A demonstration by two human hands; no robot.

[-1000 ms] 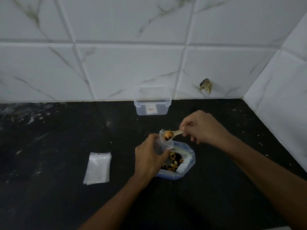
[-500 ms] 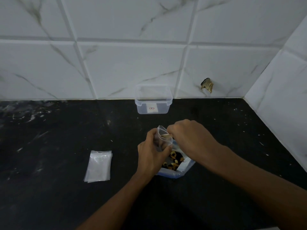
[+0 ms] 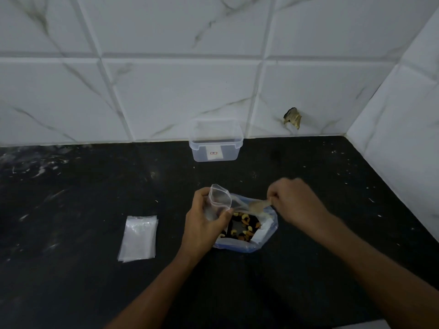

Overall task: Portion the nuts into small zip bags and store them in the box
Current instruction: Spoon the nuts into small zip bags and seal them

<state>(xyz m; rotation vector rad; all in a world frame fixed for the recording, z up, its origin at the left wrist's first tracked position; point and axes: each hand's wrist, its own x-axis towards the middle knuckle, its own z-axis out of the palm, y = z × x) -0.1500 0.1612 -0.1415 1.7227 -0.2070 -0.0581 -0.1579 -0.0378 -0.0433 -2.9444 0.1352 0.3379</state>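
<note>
**Spoon out of the small bag, heading back for more nuts**

The left hand (image 3: 204,224) holds a small zip bag (image 3: 219,201) upright with its mouth open, its grip clamped on the bag's lower part, just above and to the left of the big bag of nuts (image 3: 247,230) that lies on the black counter (image 3: 71,293). The right hand (image 3: 297,200) has its grip closed on the handle of a small spoon (image 3: 257,206), whose bowl is blurred with motion and sits over the big bag, just right of the small bag's mouth.

Half a second ago the right hand was bunched up at the small bag's opening, and a second ago the spoon carried a load of nuts toward it. Now the hand has swung away to the right and the spoon is clear of the opening. That suggests one scoop has just been tipped in, though the blur hides whether the spoon is empty, and the left hand hides what has landed inside the small bag.

The mixed nuts show through the big bag's open top, so there is plenty left to portion. A stack of empty zip bags (image 3: 139,237) waits well to the left. The clear box (image 3: 215,143) stands at the back by the tiled wall (image 3: 166,79), and looks empty. The task seems to be in its early part: likely more scoops, then sealing this bag.
</note>
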